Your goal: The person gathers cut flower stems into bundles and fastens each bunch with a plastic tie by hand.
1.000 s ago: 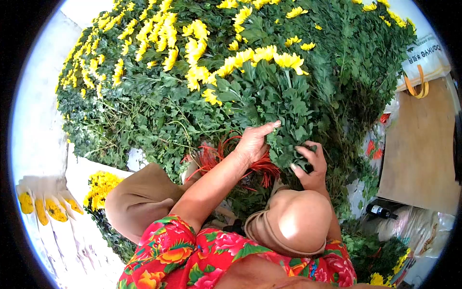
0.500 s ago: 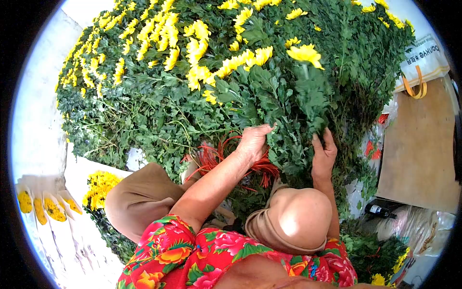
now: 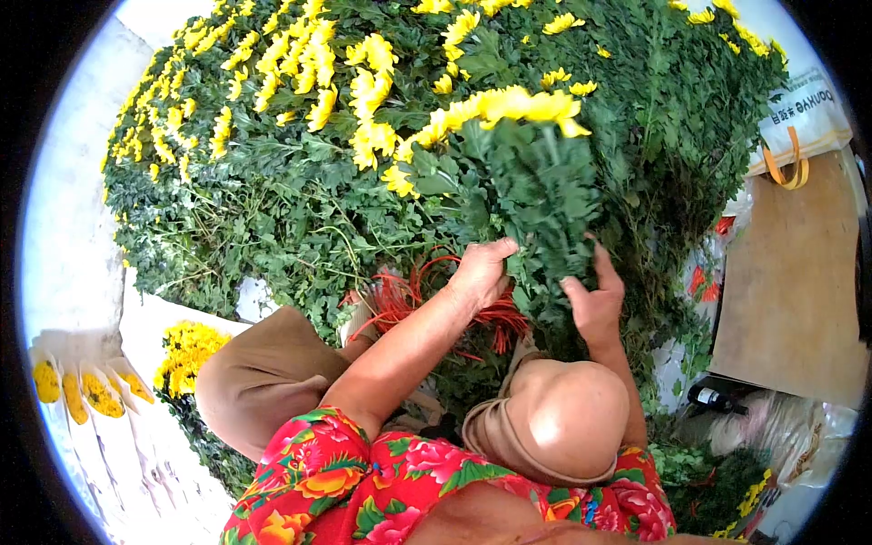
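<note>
Yellow chrysanthemums [image 3: 522, 177] with long leafy stems are gathered upright in front of me, their flower heads in a row at the top. My left hand [image 3: 484, 271] is closed round the bunch from the left, thumb pressed on the leaves; the lower stems are hidden. At the bunch's right side is my right hand [image 3: 597, 295], thumb and fingers apart, close to the leaves and holding nothing I can see. Red ties [image 3: 495, 318] lie loose between my knees, below and behind my left forearm.
A large heap of chrysanthemums [image 3: 272, 173] rises ahead. Wrapped yellow flowers [image 3: 102, 395] lie at the far left, and a yellow bunch [image 3: 189, 354] is by my left knee. To the right are a cardboard sheet [image 3: 790, 282], a printed bag [image 3: 799, 118], a dark bottle [image 3: 718, 397] and clear plastic [image 3: 790, 436].
The chrysanthemum by my right hand has moved left against the others in the bunch. My right hand has shifted slightly left and its fingers have spread. My left hand stays nearly still.
</note>
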Motion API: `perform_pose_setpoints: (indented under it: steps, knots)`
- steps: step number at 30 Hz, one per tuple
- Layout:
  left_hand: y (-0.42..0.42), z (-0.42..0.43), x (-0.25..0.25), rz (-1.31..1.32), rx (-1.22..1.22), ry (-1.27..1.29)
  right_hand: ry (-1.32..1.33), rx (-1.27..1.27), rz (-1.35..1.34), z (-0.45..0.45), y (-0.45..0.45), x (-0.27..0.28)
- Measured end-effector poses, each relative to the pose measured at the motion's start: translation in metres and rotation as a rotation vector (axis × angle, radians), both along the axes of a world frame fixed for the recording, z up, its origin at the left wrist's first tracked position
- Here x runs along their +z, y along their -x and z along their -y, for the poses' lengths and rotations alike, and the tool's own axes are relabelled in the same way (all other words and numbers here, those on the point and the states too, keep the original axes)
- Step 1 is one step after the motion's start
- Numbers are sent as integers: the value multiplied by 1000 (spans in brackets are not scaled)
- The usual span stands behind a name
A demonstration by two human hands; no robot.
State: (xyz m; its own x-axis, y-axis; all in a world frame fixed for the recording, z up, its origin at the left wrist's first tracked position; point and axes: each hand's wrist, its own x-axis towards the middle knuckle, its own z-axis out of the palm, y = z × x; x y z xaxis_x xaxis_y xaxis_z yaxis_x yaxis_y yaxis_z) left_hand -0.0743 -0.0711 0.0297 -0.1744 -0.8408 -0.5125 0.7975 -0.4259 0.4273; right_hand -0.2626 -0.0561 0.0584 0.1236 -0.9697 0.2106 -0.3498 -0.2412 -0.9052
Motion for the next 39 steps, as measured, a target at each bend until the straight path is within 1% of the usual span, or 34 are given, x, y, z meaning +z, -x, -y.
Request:
perform_pose_setpoints:
  steps: [1, 2, 3, 4, 5, 7, 8, 10, 11, 12, 13, 14, 16, 17, 18, 19, 20, 22, 24, 25, 26, 27, 28, 30, 31, 32, 33, 34, 36, 37, 38, 39]
  knots:
    - [-2, 0, -4, -41, -7, 46, -34, -62, 81, 1, 5, -5]
    - [-4, 0, -8, -83, -15, 94, -63, -56, 145, 4, 13, -6]
    - [-7, 2, -11, -191, -74, 169, -49, -28, 156, 9, 19, -1]
    - [-9, 2, -15, -191, -74, 169, -36, -2, 166, 14, 22, 3]
    - [-10, 1, -18, -252, -108, 173, -36, -5, 166, 16, 23, -2]
    - [-10, 0, -26, -327, -155, 187, -128, 36, 262, 18, 21, -14]
    - [-9, 0, -29, -329, -156, 187, -125, 74, 239, 17, 15, -22]
    - [-8, 1, -32, -378, -155, 348, -217, 167, 353, 14, 4, -13]
    - [-9, 0, -34, -390, -155, 342, -219, 169, 354, 14, 0, -10]
    - [-12, -1, -33, -389, -155, 339, -267, 219, 432, 14, -4, -7]
    - [-18, -4, -33, -455, -205, 383, -316, 261, 512, 13, -7, -7]
    - [-22, -7, -32, -525, -265, 424, -316, 240, 515, 12, -8, -11]
    - [-33, -14, -22, -495, -353, 361, -272, 274, 228, 17, -7, -24]
    - [-33, -17, -27, -298, -296, 303, -45, 325, -4, 22, -10, -29]
    - [-33, -20, -32, -99, -235, 249, 75, 370, -64, 26, -19, -26]
    - [-33, -21, -27, -127, -156, 277, 125, 375, -189, 27, -24, -19]
    - [-28, -20, -23, -74, -79, 233, 173, 383, -314, 28, -28, -10]
    - [-26, -16, -25, 2, 10, 128, 264, 430, -397, 33, -29, 9]
    - [-26, -15, -28, -44, 22, 69, 140, 442, -137, 49, -18, 4]
    - [-27, -14, -29, -21, 12, 48, 202, 299, -116, 65, -8, -3]
    - [-28, -13, -30, 3, 4, 26, 25, 53, -35, 82, 4, -10]
    - [-28, -16, -31, 27, 34, 28, -14, -140, -39, 105, 21, -12]
    - [-27, -12, -33, 55, 58, 36, 291, -458, -479, 158, 73, -59]
    - [-24, -11, -36, 110, 51, 43, 153, -543, -756, 196, 117, -112]
    - [-23, -10, -37, 161, 49, 46, 151, -550, -753, 205, 125, -128]
    - [-21, -8, -39, 212, 49, 51, 0, -488, -828, 213, 131, -140]
    - [-23, -3, -42, 162, 19, -2, -151, -422, -899, 217, 132, -141]
    - [-23, -4, -45, 166, 16, -1, -152, -424, -895, 221, 136, -140]
    - [-22, -5, -44, 205, 50, 67, -119, -397, -596, 229, 143, -128]
    - [-21, -3, -36, 152, 50, 42, -45, -430, -389, 223, 136, -111]
    - [-21, 0, -39, 151, 48, 40, -47, -431, -390, 223, 132, -101]
    - [-21, 1, -44, 133, 54, 74, 9, -417, -348, 224, 130, -97]
